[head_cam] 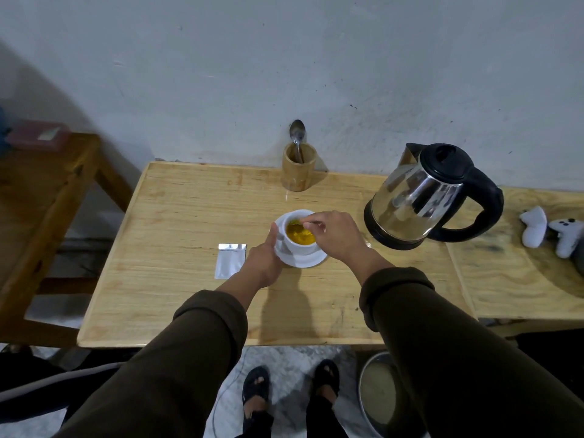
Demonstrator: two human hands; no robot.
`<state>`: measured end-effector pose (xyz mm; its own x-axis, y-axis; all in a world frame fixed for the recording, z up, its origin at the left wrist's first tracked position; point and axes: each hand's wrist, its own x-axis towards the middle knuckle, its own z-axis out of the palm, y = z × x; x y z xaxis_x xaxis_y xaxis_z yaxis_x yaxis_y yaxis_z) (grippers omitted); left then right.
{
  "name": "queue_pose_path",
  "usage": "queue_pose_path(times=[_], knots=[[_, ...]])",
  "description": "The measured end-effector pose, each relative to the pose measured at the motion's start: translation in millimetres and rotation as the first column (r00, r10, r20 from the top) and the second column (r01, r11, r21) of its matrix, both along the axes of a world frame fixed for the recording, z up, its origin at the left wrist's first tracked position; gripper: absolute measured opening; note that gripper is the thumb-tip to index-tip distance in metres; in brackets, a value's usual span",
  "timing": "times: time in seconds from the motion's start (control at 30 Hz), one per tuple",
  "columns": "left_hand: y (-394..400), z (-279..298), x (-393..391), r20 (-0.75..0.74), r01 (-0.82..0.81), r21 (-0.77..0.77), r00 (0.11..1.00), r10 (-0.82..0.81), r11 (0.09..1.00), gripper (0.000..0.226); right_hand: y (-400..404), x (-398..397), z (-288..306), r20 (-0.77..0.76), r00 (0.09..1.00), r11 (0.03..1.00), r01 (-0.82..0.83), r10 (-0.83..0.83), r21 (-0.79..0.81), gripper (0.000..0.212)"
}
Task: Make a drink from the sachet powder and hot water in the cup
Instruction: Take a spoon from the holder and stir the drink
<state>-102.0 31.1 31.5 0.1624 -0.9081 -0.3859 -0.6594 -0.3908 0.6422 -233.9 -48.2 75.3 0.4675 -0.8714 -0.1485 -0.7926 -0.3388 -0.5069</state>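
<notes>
Head view: white cup (298,245) of yellow drink on saucer (311,260), mid-table (189,305). Right hand (335,237) over cup, fingertips pinching a spoon (295,223) in the liquid. Left hand (264,259) fingers pressed to saucer's left rim. Silver sachet (230,260) just left; kettle (423,197) right.

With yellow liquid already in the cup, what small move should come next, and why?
Probably stir on: the right hand holds a spoon in the white ceramic cup of lumpy-looking yellow liquid, while the left hand steadies the white saucer.
</notes>
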Motion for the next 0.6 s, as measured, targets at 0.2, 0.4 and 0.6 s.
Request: queue_pose_path(times=[0.2,0.4,0.6], knots=[[-1,-4,2,-0.054,-0.148,0.127,0.986,0.156,0.981,0.072,3,-4,7,0.033,0.999,0.999,0.041,-0.042,0.026,0.026],[2,-4,-4,-0.032,-0.088,0.087,0.995,0.092,0.992,0.075,6,-15,16,-0.022,0.999,0.998,0.035,-0.036,-0.044,0.021],[7,-14,-11,-0.123,-0.112,0.089,0.985,0.123,0.990,0.072,12,-27,23,-0.215,0.974,0.983,0.035,-0.074,-0.182,0.017]])
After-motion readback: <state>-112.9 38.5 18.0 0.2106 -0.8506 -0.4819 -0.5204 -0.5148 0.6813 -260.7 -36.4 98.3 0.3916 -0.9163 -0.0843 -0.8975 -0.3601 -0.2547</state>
